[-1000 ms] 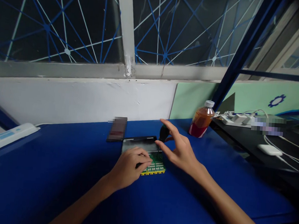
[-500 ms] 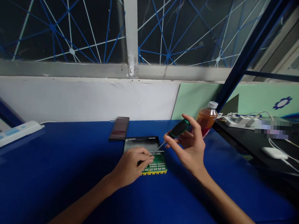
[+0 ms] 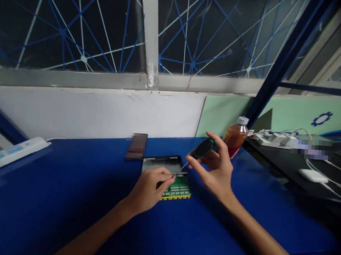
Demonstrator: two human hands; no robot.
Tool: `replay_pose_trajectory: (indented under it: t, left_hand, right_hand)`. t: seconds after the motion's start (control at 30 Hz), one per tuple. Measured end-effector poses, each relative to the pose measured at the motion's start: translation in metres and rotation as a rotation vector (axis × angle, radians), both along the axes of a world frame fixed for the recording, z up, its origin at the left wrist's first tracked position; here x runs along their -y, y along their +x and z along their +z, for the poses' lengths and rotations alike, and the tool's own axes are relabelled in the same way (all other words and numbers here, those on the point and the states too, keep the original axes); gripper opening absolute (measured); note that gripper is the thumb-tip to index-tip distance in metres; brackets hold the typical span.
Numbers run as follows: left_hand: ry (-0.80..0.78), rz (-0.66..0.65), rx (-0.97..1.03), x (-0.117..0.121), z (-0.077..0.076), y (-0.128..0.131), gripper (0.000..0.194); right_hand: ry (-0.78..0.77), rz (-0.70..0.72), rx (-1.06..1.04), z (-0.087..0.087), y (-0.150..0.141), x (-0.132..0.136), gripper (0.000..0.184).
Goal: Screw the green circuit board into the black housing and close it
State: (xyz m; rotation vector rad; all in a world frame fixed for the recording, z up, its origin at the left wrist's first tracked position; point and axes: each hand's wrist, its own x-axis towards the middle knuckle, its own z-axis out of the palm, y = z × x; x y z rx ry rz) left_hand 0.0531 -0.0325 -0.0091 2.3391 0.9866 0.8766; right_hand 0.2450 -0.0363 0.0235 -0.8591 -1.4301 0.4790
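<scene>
A screwdriver with a black and green handle slants down to the left. My right hand grips its handle between the fingers and thumb. The thin shaft reaches the fingertips of my left hand, which are pinched together around its tip; anything small between them is hidden. Under my left hand lies a green circuit board with rows of pale parts and a yellow front edge. Its left part is covered by that hand. A black-rimmed tray-like case with a grey inside sits directly behind the board.
On the blue table, a dark flat phone-like object lies behind the case. A bottle of amber drink stands beyond my right hand. A white power strip is at far left; chargers and cables cover the black surface at right.
The screwdriver and my right hand have shifted very slightly left and down. My left hand keeps its pinch at the tip, and the board stays in place.
</scene>
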Motion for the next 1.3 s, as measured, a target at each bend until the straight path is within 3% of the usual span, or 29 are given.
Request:
replay_pose_trajectory:
  t: [0.37,0.5,0.7,0.83,0.93,1.07,1.3]
  left_hand:
    - [0.019,0.019,0.025,0.001,0.002,0.000,0.029]
    - [0.019,0.032,0.003,0.000,0.005,-0.002,0.020]
    - [0.008,0.139,0.007,-0.011,0.037,-0.023,0.022]
    - [-0.094,0.093,-0.013,-0.024,0.052,-0.043,0.021]
    - [-0.164,0.019,-0.011,-0.032,0.050,-0.050,0.018]
    - [-0.202,-0.074,0.016,-0.033,0.040,-0.049,0.013]
    - [-0.166,-0.034,0.034,-0.032,0.029,-0.045,0.014]
  right_hand:
    - [0.010,0.001,-0.010,0.001,-0.002,0.003,0.068]
    - [-0.012,0.006,-0.017,0.002,-0.004,0.004,0.068]
    - [-0.066,0.054,0.121,0.009,-0.010,-0.007,0.069]
    - [-0.001,0.125,0.356,0.021,-0.025,-0.018,0.067]
    - [0.088,0.173,0.470,0.024,-0.039,-0.024,0.064]
    - [0.137,0.148,0.534,0.015,-0.049,-0.026,0.061]
    - [0.161,0.130,0.598,0.003,-0.051,-0.025,0.059]
